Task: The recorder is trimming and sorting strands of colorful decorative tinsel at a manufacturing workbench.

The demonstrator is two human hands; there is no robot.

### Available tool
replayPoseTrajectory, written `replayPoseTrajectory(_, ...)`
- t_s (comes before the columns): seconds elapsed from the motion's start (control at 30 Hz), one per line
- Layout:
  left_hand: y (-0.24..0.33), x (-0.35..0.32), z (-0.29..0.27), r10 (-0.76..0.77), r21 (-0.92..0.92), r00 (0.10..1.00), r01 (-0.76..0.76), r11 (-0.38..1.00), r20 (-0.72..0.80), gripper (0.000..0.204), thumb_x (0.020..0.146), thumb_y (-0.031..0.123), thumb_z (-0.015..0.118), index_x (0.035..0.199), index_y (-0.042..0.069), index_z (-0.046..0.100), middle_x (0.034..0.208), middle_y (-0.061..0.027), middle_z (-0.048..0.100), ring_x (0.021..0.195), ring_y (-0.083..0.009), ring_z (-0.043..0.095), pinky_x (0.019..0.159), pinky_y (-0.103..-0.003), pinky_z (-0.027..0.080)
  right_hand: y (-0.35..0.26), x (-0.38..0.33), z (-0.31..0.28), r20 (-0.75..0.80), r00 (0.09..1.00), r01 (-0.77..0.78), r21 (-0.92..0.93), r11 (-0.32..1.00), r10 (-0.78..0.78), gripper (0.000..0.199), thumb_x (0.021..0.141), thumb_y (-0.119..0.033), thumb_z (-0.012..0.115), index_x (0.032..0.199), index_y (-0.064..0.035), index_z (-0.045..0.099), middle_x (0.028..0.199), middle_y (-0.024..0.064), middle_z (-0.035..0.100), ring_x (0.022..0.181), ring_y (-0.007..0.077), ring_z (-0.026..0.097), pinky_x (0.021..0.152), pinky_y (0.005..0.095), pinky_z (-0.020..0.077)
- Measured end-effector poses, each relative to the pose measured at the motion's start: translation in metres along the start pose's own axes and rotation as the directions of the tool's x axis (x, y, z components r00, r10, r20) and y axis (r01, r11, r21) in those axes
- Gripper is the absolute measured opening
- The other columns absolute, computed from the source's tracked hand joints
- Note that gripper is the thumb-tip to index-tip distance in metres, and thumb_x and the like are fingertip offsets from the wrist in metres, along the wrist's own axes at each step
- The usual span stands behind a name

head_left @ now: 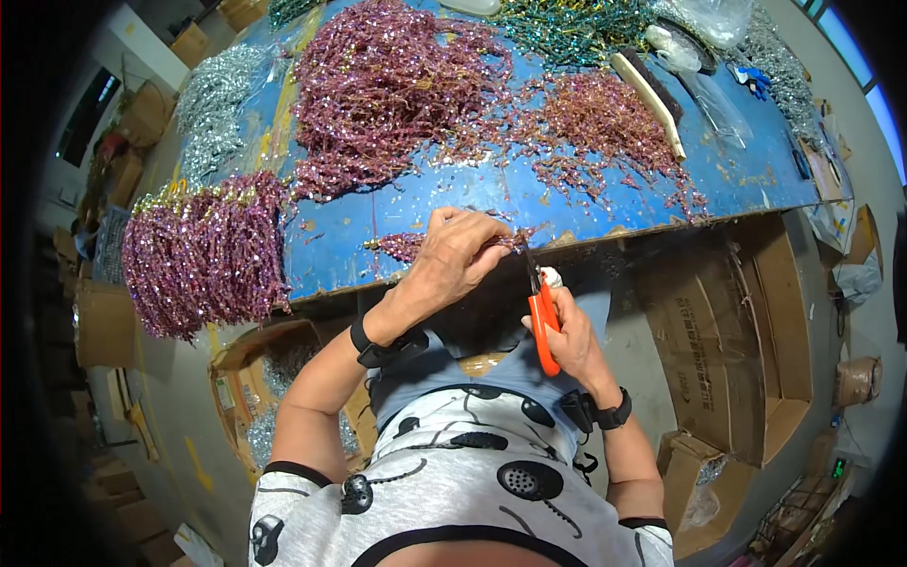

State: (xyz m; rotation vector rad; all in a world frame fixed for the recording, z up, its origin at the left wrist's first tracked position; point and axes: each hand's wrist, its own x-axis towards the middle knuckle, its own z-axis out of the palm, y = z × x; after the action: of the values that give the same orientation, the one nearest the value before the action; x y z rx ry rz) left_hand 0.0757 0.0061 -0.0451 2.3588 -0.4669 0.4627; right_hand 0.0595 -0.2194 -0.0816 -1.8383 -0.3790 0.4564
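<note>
Patterned shirt (435,496) cropped below; left fingers (485,228) pinch half-hidden tinsel (401,247); right fingers (568,312) clasp part-covered orange-handled tool (542,331).

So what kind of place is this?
It looks like a workshop, maybe for shiny decorations. There are big heaps of pink tinsel on a blue table, orange-handled scissors in the right hand, and cardboard boxes below.

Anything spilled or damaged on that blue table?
Yes. Stray pink strands trail from the smaller pink heap toward the front edge, looking spilled rather than gathered. The blue table also has worn patches near that edge.
</note>
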Motion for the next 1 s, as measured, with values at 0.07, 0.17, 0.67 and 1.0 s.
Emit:
replayPoseTrajectory(0.07, 0.000, 0.000, 0.001, 0.011, 0.009, 1.000, -0.011, 1.000, -0.001, 0.011, 0.084, 0.013, 0.065, 0.093, 0.008, 0.062, 0.082, -0.0050, 0.062, 0.077, -0.0208, 0.059, 0.086, -0.036, 0.035, -0.001, -0.001, -0.001, -0.003, 1.000, -0.004, -0.006, 1.000, 0.004, 0.026, 0.085, -0.012, 0.068, 0.103, -0.0019, 0.052, 0.073, 0.0013, 0.051, 0.066, 0.0089, 0.046, 0.061, 0.0256, 0.0413)
replayPoseTrajectory(0.17, 0.001, 0.000, 0.003, 0.016, 0.012, 1.000, -0.016, 1.000, -0.026, 0.011, 0.084, 0.013, 0.065, 0.094, 0.007, 0.062, 0.082, -0.0053, 0.062, 0.078, -0.0213, 0.059, 0.086, -0.036, 0.035, 0.000, -0.003, 0.001, -0.048, 0.999, 0.010, -0.044, 0.999, -0.013, 0.022, 0.085, -0.012, 0.068, 0.099, -0.0021, 0.054, 0.068, -0.0005, 0.050, 0.062, 0.0088, 0.045, 0.057, 0.0259, 0.0400)
replayPoseTrajectory(0.67, -0.004, -0.004, 0.003, 0.025, 0.074, 1.000, -0.024, 0.997, -0.004, 0.016, 0.081, 0.009, 0.068, 0.096, 0.009, 0.062, 0.081, -0.0049, 0.059, 0.083, -0.0224, 0.057, 0.088, -0.038, 0.035, 0.011, -0.004, 0.002, 0.087, 0.996, 0.021, -0.019, 1.000, -0.020, 0.049, 0.084, -0.024, 0.070, 0.120, -0.0038, 0.044, 0.079, 0.0134, 0.056, 0.072, 0.0268, 0.057, 0.070, 0.0384, 0.0472)
replayPoseTrajectory(1.0, -0.002, -0.003, 0.002, 0.078, 0.160, 0.996, -0.070, 0.985, -0.046, 0.019, 0.078, 0.006, 0.071, 0.094, 0.011, 0.062, 0.080, -0.0035, 0.058, 0.082, -0.0213, 0.058, 0.089, -0.038, 0.035, 0.010, 0.003, 0.005, 0.017, 0.999, -0.043, 0.087, 0.995, 0.042, 0.021, 0.091, -0.016, 0.061, 0.107, -0.0038, 0.054, 0.064, -0.0012, 0.048, 0.057, 0.0081, 0.049, 0.051, 0.0238, 0.0410)
